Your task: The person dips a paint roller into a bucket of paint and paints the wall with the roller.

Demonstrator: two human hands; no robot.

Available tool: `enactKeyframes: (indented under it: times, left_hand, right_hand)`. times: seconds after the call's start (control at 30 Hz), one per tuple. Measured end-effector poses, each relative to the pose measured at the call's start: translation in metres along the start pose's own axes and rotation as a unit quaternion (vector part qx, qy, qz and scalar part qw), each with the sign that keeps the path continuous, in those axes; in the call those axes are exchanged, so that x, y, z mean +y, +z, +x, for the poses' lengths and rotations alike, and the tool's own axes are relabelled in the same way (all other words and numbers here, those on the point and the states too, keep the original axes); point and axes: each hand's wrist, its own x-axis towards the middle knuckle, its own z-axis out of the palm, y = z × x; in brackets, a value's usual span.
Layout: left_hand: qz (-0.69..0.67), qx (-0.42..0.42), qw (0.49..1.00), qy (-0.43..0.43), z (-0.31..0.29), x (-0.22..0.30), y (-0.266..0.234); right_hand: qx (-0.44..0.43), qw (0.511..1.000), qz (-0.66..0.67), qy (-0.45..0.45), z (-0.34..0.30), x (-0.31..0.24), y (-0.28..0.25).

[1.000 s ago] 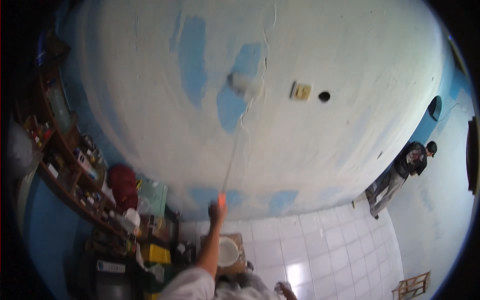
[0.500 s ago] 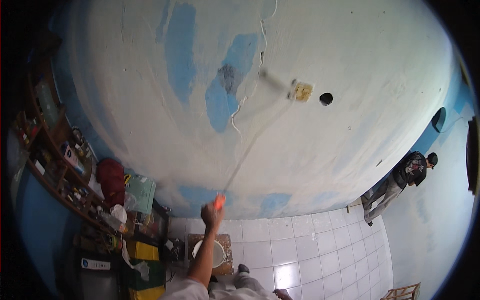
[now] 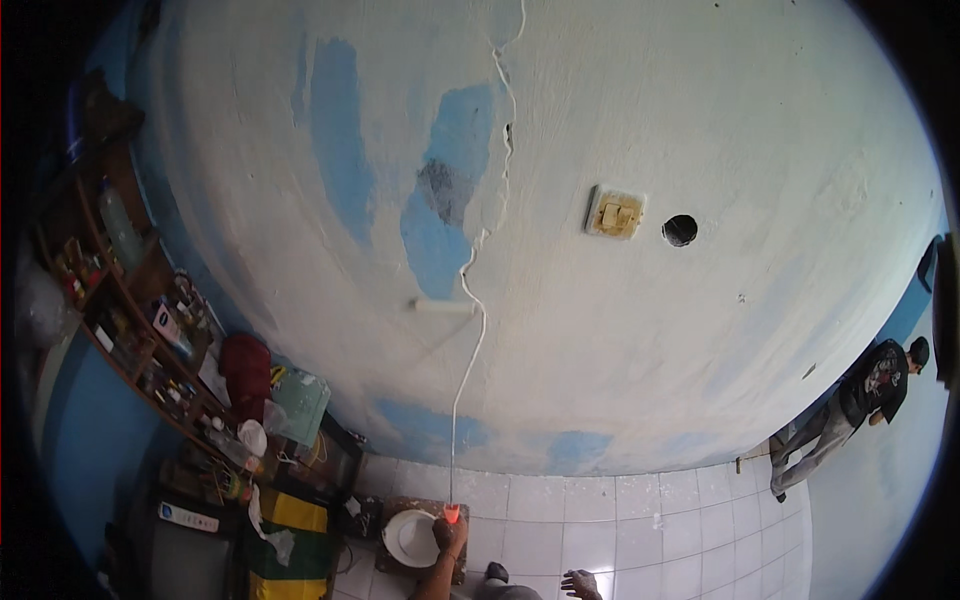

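White, slightly blurred and lying level, the paint roller's sleeve (image 3: 440, 307) stands before the left half of a pale wall (image 3: 580, 340), just under a blue patch (image 3: 440, 250); whether it touches the surface, I cannot tell. Its thin rod (image 3: 453, 455) runs down toward the wall's lower edge and ends in an orange handle (image 3: 452, 513). The person's left hand (image 3: 450, 537) has its fingers closed around that handle, above the right side of a brown platform (image 3: 400, 503). On the same platform, toward its left edge, sits a white bucket (image 3: 390, 545), right beside the hand. The right hand (image 3: 581, 584) is well apart from it, over the tiled floor (image 3: 540, 540), its fingers loosely spread with only tile showing around them. Up the wall, to the right of a wavy pale line (image 3: 510, 110), are a yellowed switch (image 3: 616, 213) and, just beside it, a dark round hole (image 3: 680, 231). Left of the platform lie a yellow and green cloth (image 3: 290, 545), a pale green box (image 3: 300, 400) and a dark red bundle (image 3: 245, 365), next to a curved brown shelf (image 3: 125, 355) crowded with bottles and small items. Near the wall's far right end, a co-worker in a dark shirt and cap (image 3: 870, 385) stands turned away, by the floor's right edge.
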Motion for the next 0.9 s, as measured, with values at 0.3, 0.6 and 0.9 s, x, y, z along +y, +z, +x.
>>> enactKeyframes:
  times: [0.3, 0.6, 0.9]
  left_hand:
    - [-0.125, 0.333, 0.854, 0.379, 0.137, 0.275, -0.227]
    - [-0.056, 0.205, 0.951, 0.222, 0.094, -0.034, 0.065]
    - [-0.342, 0.153, 0.880, 0.293, 0.090, 0.168, -0.048]
  right_hand:
    - [-0.022, 0.994, -0.057, 0.090, -0.001, 0.037, -0.050]
    - [-0.063, 0.992, -0.046, 0.097, 0.013, 0.017, -0.030]
    - [-0.015, 0.999, 0.000, 0.047, 0.014, 0.019, -0.067]
